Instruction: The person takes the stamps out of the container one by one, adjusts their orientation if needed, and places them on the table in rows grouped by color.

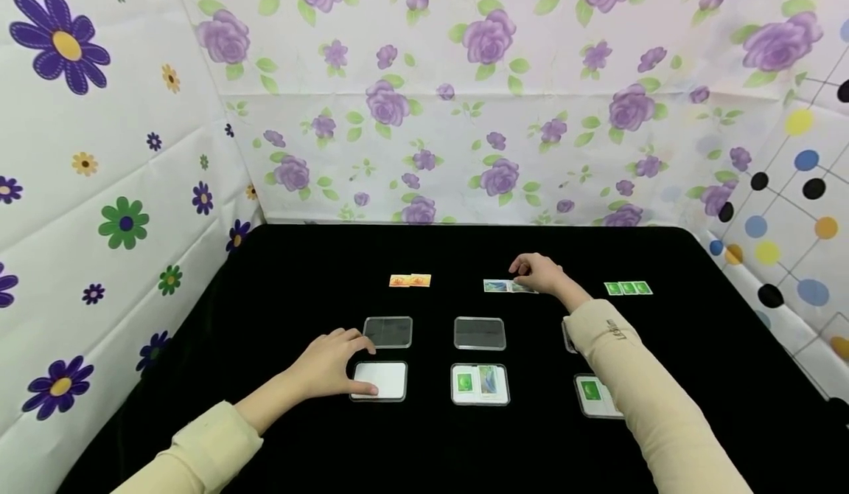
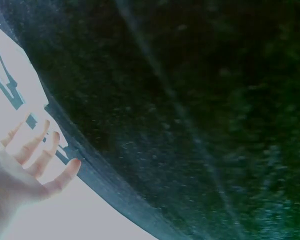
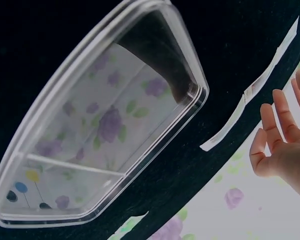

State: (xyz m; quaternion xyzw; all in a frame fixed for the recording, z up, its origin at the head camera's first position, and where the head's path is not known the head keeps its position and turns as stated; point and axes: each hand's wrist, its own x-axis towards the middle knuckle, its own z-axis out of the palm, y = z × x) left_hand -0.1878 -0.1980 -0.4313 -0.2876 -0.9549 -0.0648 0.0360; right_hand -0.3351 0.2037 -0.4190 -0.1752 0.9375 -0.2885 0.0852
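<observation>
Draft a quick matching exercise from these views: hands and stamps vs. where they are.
1. left hand
2. right hand
3. orange stamps
4. green stamp trio

A. right end of the back row
B. at the front-left white tray
C. left end of the back row
D. at the back row's middle stamps

Pairs: 1-B, 2-D, 3-C, 4-A

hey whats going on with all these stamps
A person's right hand is at the blue stamps, while the left hand has its thumb over the left case, which shows only white. The middle case holds a green stamp and a blue stamp; the right case, partly hidden, shows another green stamp.
</observation>
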